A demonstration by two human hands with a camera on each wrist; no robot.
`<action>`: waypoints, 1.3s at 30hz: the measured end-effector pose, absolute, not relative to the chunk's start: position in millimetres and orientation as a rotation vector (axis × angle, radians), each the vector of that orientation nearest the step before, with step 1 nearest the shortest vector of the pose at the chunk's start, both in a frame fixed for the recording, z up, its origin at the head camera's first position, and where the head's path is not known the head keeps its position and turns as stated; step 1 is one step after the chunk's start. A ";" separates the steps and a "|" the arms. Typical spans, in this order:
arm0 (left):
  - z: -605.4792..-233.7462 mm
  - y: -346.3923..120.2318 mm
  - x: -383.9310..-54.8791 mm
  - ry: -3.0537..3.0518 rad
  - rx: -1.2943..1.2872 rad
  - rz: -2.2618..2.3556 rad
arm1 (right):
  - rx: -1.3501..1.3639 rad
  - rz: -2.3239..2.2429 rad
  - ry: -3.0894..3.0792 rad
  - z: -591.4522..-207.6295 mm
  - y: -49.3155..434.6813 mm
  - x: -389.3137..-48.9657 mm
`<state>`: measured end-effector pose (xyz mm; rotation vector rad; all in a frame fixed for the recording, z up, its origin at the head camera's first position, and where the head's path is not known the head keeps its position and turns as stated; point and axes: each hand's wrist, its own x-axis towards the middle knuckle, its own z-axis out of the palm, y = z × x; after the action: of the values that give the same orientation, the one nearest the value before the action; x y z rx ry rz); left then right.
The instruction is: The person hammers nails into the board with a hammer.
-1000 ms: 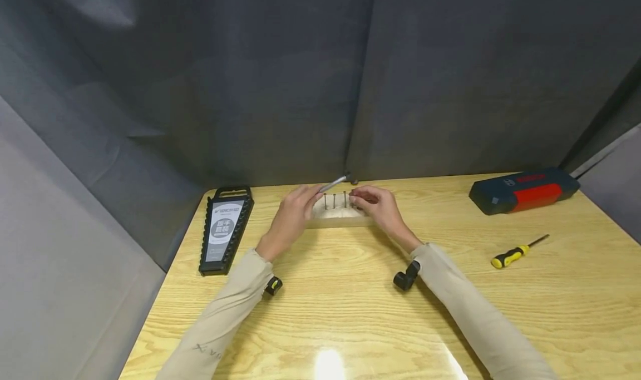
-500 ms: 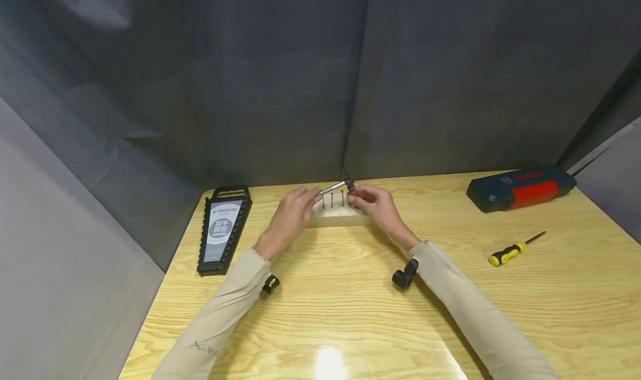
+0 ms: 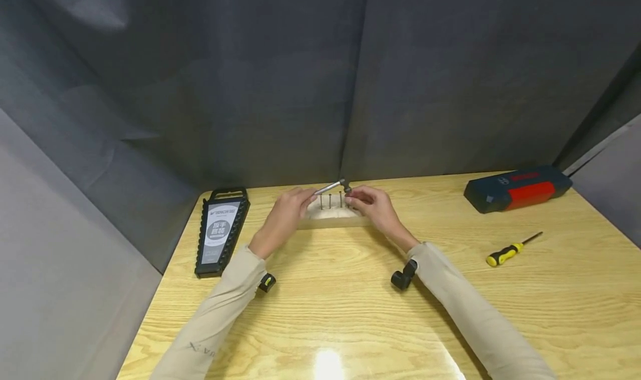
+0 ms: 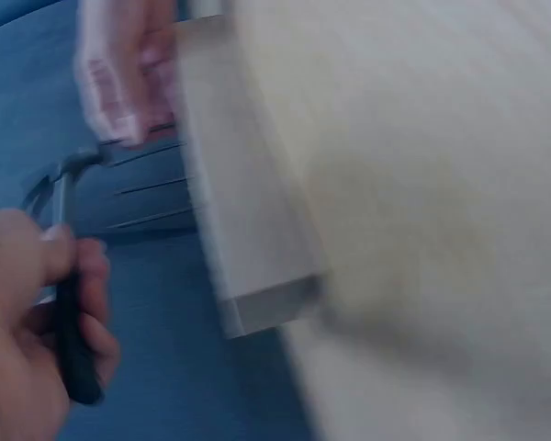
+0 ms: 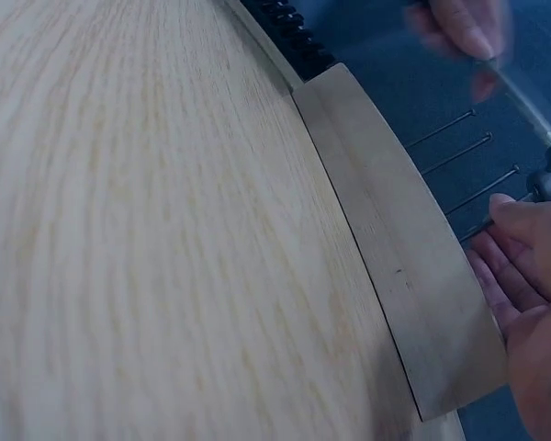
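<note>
My left hand grips a small claw hammer by its dark handle. The hammer's head is right at the top of a nail that my right hand pinches between thumb and fingers. That nail stands at the right part of a pale wooden block, its lower part mostly hidden by the fingers. Left of it, three thin nails stick up from the block in a row. In the right wrist view, the block's long side face shows, with the left hand blurred beyond.
A black wrench rack with a printed label lies at the left of the wooden table. A yellow-and-black screwdriver lies at the right, below a dark blue and red Bosch case. A grey curtain hangs behind the table.
The hammer's head has come down from above the block to the top of the pinched nail. My right hand stays at that nail. The whole head view has shifted slightly.
</note>
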<state>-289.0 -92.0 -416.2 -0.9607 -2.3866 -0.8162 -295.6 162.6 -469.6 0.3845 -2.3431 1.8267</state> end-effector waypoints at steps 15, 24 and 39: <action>-421.8 -96.8 -287.1 -2.300 -0.959 -0.828 | 0.398 1.822 -2.352 -468.7 161.5 -296.1; -418.2 -89.4 -283.2 -2.144 -0.948 -0.902 | 0.389 1.846 -2.341 -468.2 162.2 -296.6; -429.0 -89.9 -285.3 -2.378 -0.998 -0.717 | 0.389 1.852 -2.341 -469.0 162.3 -297.6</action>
<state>-285.3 -89.9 -429.0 -0.9977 -2.3777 -0.7173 -297.6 162.3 -469.0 0.3885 -2.3407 1.8522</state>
